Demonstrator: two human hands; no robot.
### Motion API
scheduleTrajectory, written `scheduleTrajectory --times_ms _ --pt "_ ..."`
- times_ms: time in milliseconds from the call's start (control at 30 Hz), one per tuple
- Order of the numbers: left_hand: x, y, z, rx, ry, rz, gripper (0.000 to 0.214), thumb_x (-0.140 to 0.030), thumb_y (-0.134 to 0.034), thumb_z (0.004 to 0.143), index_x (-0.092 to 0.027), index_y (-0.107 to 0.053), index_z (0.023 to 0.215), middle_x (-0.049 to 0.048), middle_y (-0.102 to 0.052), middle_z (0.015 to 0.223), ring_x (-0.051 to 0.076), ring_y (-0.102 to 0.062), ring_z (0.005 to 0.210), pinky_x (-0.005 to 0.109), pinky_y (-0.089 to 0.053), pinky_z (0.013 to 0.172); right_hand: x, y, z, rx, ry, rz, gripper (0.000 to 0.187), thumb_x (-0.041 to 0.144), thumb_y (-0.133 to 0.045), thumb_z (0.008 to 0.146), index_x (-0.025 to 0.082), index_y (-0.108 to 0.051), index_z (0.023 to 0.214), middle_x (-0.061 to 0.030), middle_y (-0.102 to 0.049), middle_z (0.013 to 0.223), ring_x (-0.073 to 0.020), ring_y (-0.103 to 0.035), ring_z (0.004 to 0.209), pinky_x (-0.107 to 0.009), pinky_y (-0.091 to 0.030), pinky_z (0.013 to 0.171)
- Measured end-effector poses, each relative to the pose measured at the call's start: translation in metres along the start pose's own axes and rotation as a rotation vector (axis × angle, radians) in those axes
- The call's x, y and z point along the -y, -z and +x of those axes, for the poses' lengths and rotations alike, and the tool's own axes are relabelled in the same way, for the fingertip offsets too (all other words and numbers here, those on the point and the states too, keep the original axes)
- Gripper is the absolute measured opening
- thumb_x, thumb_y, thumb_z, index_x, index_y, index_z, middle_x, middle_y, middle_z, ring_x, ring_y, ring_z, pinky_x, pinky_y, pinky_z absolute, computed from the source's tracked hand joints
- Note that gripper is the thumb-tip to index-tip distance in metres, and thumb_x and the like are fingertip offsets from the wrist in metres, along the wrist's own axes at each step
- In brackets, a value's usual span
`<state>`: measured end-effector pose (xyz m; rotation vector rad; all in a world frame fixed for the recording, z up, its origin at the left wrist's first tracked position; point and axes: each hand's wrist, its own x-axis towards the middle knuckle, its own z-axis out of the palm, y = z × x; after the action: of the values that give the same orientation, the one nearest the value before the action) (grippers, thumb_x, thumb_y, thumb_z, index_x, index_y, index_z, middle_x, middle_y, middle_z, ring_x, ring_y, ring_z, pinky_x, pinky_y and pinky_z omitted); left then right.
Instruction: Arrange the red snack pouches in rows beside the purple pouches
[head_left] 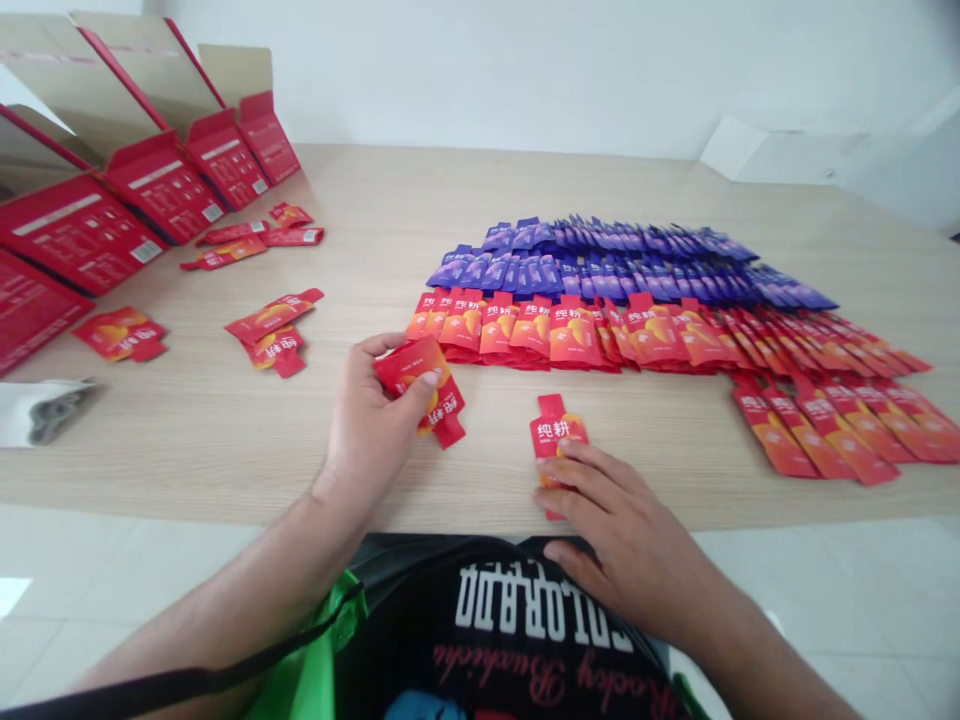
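My left hand (379, 410) is closed, thumb on top, around red sachets (429, 382) with orange fruit pictures, raised slightly over the table. Their printed neck end points down and right. My right hand (600, 495) lies with stretched fingers over another red sachet (553, 428) near the table's front edge. That sachet is flat, and the fingers cover part of its lower half. My right thumb is apart from it. Just beyond both hands is a long row of overlapping red sachets (574, 330), with rows of purple sachets (532, 272) behind.
Several open red cartons (169, 185) line the left side. Loose red sachets (274, 325) lie in front of them. A grey-and-white item (52, 412) sits at the left edge. More red sachets (840, 425) fan out at right. A white object (772, 150) stands at back right.
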<state>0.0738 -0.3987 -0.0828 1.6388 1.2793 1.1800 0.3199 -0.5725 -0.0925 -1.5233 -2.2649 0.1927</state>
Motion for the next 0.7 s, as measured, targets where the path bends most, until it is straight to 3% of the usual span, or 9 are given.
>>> scheduleTrajectory --times_ms 100,233,300,400,467,500,600,700 --pt "0.011 0.023 0.006 -0.036 0.028 0.384 0.071 -0.045 -0.076 0.089 -0.027 -0.045 0.15 0.0053 -0.07 0.101 0.026 -0.072 0.08 0.048 -0.065 0.079 -0.001 -0.001 -0.002 -0.01 -0.005 -0.003 0.028 0.034 -0.072 0.099 0.025 -0.072 0.126 -0.0071 -0.07 0.142 -0.0323 -0.051 0.146 -0.057 -0.047 0.121" --pt "0.014 0.061 0.005 0.084 -0.086 0.844 0.066 -0.051 -0.072 0.09 -0.024 -0.056 0.147 0.0168 -0.069 0.12 0.043 -0.067 0.119 0.069 -0.053 0.106 -0.002 -0.002 -0.004 -0.007 0.004 -0.01 0.029 0.033 -0.072 0.099 0.025 -0.072 0.126 -0.0066 -0.07 0.142 -0.032 -0.052 0.145 -0.057 -0.049 0.12" --pt "0.011 0.075 0.007 0.248 -0.227 0.883 0.06 -0.043 -0.066 0.092 -0.025 -0.057 0.148 0.0192 -0.061 0.144 0.043 -0.058 0.137 0.066 -0.047 0.117 -0.004 -0.002 -0.006 -0.003 0.011 -0.018 0.03 0.032 -0.072 0.098 0.025 -0.072 0.128 -0.0069 -0.069 0.143 -0.0317 -0.052 0.146 -0.058 -0.05 0.12" --pt "0.007 0.086 0.015 0.635 -0.426 0.804 0.064 -0.025 -0.059 0.09 -0.031 -0.053 0.154 0.0104 -0.049 0.164 0.035 -0.048 0.151 0.056 -0.043 0.125 -0.006 -0.002 -0.01 -0.017 0.007 -0.032 0.037 0.031 -0.071 0.098 0.024 -0.07 0.134 -0.0089 -0.066 0.148 -0.0317 -0.05 0.148 -0.058 -0.05 0.121" --pt "0.005 0.085 0.019 0.791 -0.472 0.788 0.06 -0.023 -0.058 0.091 -0.033 -0.057 0.15 0.007 -0.053 0.162 0.032 -0.049 0.15 0.054 -0.044 0.124 -0.007 -0.002 -0.012 -0.034 -0.006 -0.041 0.04 0.029 -0.07 0.098 0.023 -0.069 0.137 -0.0105 -0.065 0.149 -0.0318 -0.05 0.148 -0.057 -0.051 0.121" --pt "0.004 0.083 0.02 0.804 -0.476 0.797 0.055 -0.025 -0.058 0.093 -0.033 -0.06 0.147 0.0072 -0.057 0.158 0.032 -0.053 0.146 0.053 -0.045 0.122 -0.008 -0.002 -0.013 -0.041 -0.011 -0.047 0.039 0.028 -0.07 0.098 0.023 -0.07 0.137 -0.0109 -0.065 0.148 -0.0318 -0.051 0.148 -0.056 -0.052 0.12" --pt "-0.001 0.066 0.012 0.726 -0.461 0.867 0.043 -0.04 -0.064 0.097 -0.032 -0.066 0.139 0.0101 -0.067 0.138 0.035 -0.062 0.13 0.054 -0.051 0.113 -0.008 0.001 -0.016 -0.056 -0.016 -0.063 0.034 0.024 -0.067 0.098 0.022 -0.072 0.132 -0.0111 -0.067 0.144 -0.0316 -0.054 0.145 -0.056 -0.053 0.12" --pt "-0.009 0.035 -0.007 0.614 -0.43 0.954 0.048 -0.051 -0.071 0.093 -0.03 -0.066 0.135 0.0129 -0.067 0.127 0.038 -0.064 0.118 0.056 -0.056 0.103 -0.013 0.007 -0.022 -0.048 -0.051 -0.074 0.031 0.025 -0.066 0.1 0.022 -0.073 0.13 -0.012 -0.067 0.143 -0.0322 -0.054 0.145 -0.058 -0.053 0.119"
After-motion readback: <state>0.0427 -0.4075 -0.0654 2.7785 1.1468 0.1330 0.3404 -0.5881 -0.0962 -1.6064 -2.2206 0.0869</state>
